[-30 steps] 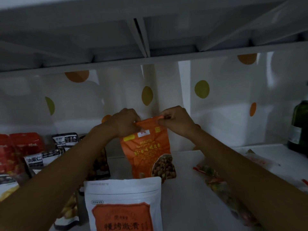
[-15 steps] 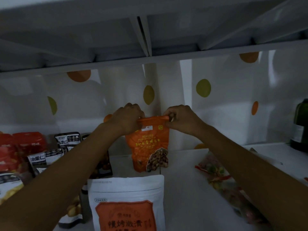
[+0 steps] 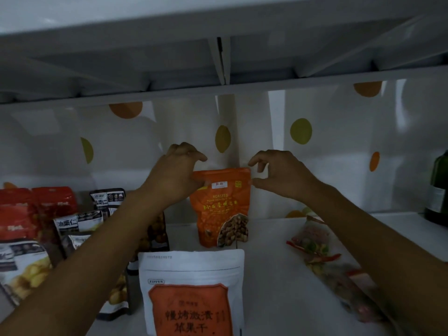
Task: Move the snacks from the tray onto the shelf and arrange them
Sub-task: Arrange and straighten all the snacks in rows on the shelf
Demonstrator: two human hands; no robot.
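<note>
Orange bag (image 3: 219,209) stands at the back edge of the shelf (image 3: 274,275). Left hand (image 3: 177,173) covers its top-left corner, grip indeterminate. Right hand (image 3: 281,175), fingers apart, sits beside the top-right corner.

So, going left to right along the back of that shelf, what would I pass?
In order: red packets → black-and-white packets → orange peanut pouch → clear bag of mixed sweets → dark green bottle.

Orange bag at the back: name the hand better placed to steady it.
Probably left: the left hand overlaps a top corner of the orange bag, while the right hand sits open just beside the other.
</note>
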